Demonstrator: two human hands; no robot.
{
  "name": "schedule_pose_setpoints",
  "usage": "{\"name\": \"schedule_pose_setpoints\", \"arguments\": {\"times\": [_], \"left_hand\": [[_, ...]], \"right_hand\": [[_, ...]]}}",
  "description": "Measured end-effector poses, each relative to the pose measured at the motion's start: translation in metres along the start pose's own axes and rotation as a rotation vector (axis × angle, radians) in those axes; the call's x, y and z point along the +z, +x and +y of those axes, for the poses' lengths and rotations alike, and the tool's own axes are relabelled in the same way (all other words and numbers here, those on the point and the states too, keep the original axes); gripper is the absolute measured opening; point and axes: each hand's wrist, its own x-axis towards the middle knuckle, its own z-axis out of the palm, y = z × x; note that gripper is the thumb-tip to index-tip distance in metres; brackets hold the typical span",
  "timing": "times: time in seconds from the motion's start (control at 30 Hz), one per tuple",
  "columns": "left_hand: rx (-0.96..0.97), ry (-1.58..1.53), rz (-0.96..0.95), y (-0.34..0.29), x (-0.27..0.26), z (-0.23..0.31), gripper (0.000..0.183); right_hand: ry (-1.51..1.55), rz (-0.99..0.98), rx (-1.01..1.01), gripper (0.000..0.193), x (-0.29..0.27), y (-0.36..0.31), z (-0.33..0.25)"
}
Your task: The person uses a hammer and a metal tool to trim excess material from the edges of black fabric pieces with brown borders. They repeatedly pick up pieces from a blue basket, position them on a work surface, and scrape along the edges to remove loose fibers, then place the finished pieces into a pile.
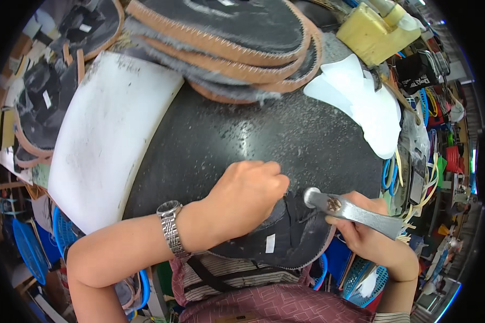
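A black piece point(253, 242) with a stitched rim and a small white label lies at the near edge of the dark work surface. Over its upper left part is my left hand point(248, 196), closed, knuckles up and a metal watch on the wrist. Its fingertips are tucked under, so whatever they pinch is hidden. My right hand point(361, 220) grips a hammer point(334, 204), whose steel head is above the right side of the black piece. The round hammer face points left toward my left hand, with a gap between them.
Several black pieces with brown stitched rims and grey fuzzy lining point(226, 46) are stacked at the back. A white curved board point(113, 124) lies left, white cut sheets point(361, 97) right. Behind those sheets stands a yellow container point(377, 35). Blue baskets point(366, 282) sit below the surface.
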Motion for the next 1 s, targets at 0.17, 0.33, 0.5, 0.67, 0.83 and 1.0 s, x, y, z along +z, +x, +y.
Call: {"name": "schedule_pose_setpoints", "arguments": {"times": [0.17, 0.33, 0.5, 0.67, 0.83, 1.0], "left_hand": [[-0.051, -0.005, -0.053, 0.004, -0.003, 0.003, 0.007], [-0.12, 0.001, -0.064, 0.005, -0.004, 0.005, 0.01], [-0.031, -0.253, -0.01, -0.014, -0.006, -0.013, 0.024], [0.304, 0.189, -0.038, -0.016, -0.009, -0.006, 0.017], [0.429, 0.424, -0.099, -0.015, -0.008, 0.001, 0.027], [0.266, 0.281, -0.147, -0.016, -0.016, 0.002, 0.018]], "right_hand": [[0.089, -0.014, -0.194, 0.031, 0.025, 0.016, 0.027], [-0.085, -0.115, -0.23, 0.027, 0.021, 0.025, 0.022], [-0.065, -0.089, -0.251, 0.023, 0.021, 0.027, 0.024], [-0.055, -0.116, -0.307, 0.027, 0.006, 0.04, 0.032], [-0.132, -0.127, -0.411, 0.031, 0.007, 0.049, 0.028], [-0.2, -0.098, -0.393, 0.028, 0.009, 0.052, 0.018]]}}
